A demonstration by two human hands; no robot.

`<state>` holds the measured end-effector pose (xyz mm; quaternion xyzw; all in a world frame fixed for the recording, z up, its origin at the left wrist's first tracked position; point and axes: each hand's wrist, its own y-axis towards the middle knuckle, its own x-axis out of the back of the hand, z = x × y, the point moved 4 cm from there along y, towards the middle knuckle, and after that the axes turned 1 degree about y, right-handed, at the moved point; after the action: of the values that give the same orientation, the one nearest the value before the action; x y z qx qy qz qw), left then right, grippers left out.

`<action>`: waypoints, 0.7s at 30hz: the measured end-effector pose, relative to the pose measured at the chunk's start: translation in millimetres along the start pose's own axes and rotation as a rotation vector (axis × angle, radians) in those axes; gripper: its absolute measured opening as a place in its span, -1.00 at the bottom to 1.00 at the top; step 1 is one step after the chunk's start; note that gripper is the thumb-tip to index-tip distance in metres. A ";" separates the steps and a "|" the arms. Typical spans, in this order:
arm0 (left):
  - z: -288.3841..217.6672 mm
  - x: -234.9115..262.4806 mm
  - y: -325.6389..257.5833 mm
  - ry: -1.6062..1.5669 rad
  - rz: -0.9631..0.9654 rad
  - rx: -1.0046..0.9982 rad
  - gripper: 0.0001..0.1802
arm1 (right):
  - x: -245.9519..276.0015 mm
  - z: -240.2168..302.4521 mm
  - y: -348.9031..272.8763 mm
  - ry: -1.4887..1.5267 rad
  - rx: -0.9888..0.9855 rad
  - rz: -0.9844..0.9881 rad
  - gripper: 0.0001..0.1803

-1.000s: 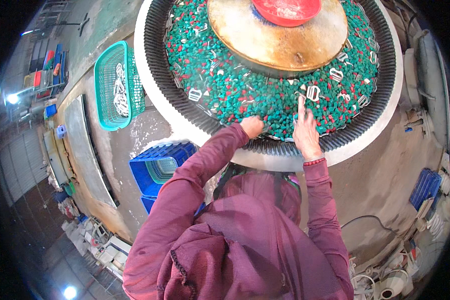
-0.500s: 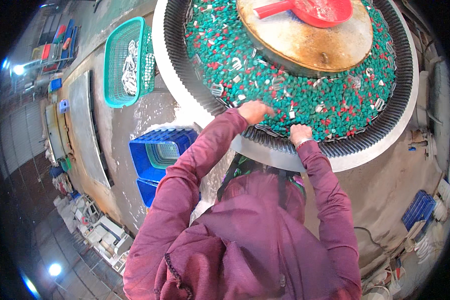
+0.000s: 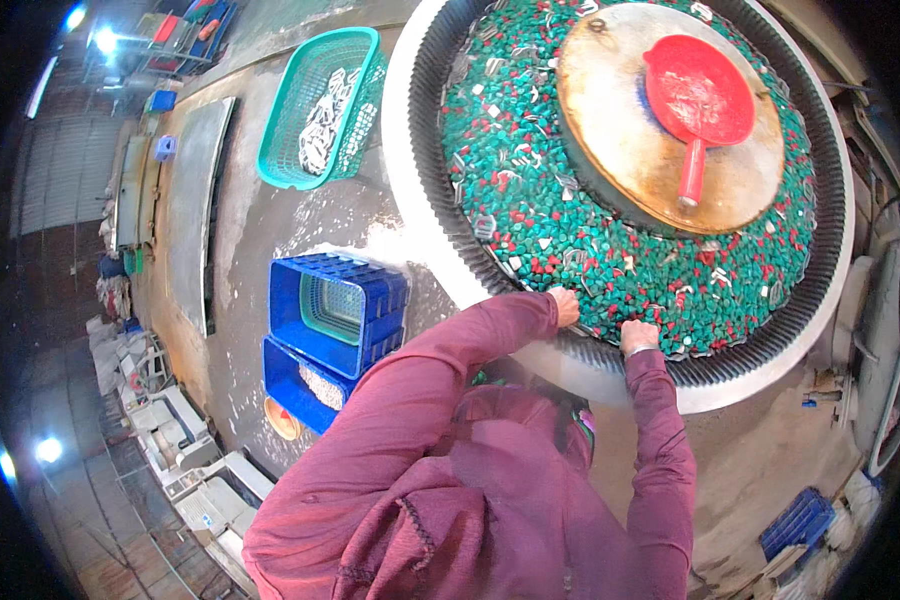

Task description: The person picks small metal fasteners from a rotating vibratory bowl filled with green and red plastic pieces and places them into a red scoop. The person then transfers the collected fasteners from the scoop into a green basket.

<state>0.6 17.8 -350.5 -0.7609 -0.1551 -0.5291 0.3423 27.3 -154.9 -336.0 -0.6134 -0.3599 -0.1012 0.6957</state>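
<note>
A large round bowl (image 3: 410, 175) with a white rim and dark ribbed inner wall holds green and red chips (image 3: 610, 290), with pale metal buckle-like pieces (image 3: 485, 227) among them. My left hand (image 3: 566, 306) is at the near inside edge of the bowl, over the chips. Its fingers look curled, and anything in them is hidden. To its right, my right hand (image 3: 639, 337) is closed in a fist just above the chips; I cannot make out what it holds. On the stained round lid (image 3: 610, 130) in the bowl's middle lies a red scoop (image 3: 700, 90), its handle toward me.
At the left, a green basket (image 3: 273, 130) contains metal pieces. Nearer me on the wet floor stand a blue crate (image 3: 382, 310) with a green basket inside and a blue bin (image 3: 282, 390) with pale bits. Another blue crate (image 3: 796, 522) lies at the lower right.
The view has shifted, so the bowl sits lower and further right. The scoop's handle has swung from pointing left to pointing toward me. My left hand has drawn in toward the near rim.
</note>
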 end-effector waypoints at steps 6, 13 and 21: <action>55.0 91.2 -18.4 -0.605 0.139 0.187 -0.62 | 43.4 -57.4 -39.4 0.340 -0.039 -0.156 -0.73; 113.6 172.7 -32.7 -0.936 -0.084 0.288 -0.70 | 119.6 -75.6 -110.4 1.589 0.252 -0.142 -0.72; 178.0 381.5 47.8 -0.381 -0.578 0.227 -0.71 | 307.8 -90.1 -92.1 1.637 0.475 -0.681 -0.75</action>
<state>303.2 57.2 -56.5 -0.7276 -0.4825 -0.4322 0.2259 229.4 -166.7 -70.8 -0.0522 0.0723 -0.6271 0.7738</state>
